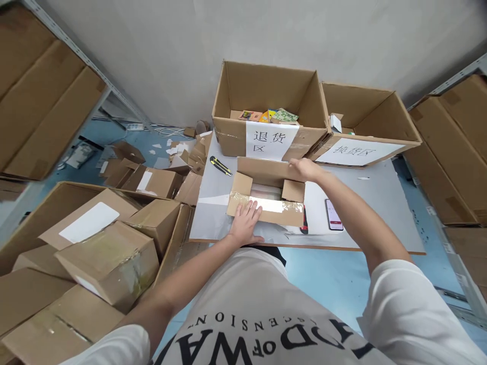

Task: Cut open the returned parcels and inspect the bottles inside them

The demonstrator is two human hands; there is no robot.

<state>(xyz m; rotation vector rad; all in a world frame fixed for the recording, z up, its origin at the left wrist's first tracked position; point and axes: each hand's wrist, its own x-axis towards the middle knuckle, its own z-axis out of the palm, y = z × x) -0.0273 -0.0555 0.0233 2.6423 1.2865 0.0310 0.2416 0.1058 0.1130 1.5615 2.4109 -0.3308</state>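
In front of me on the table stands a small cardboard box (272,217) with its flaps folded open. My left hand (245,223) lies on the near flap, fingers spread, beside a white label. At the far right corner, my right hand (305,169) pinches the edge of the far flap. Inside the box something pale (265,191) shows, too covered to name. A red and black object (305,223) sticks out beside the box's near right corner, mostly hidden. To the left rests a yellow and black utility knife (220,166).
Two large open cartons with paper signs, a left one (230,139) and a right one (409,133), stand along the table's back. A phone (334,214) lies right of the box. A big carton (184,223) of parcels stands at left; torn cardboard (162,182) litters the floor.
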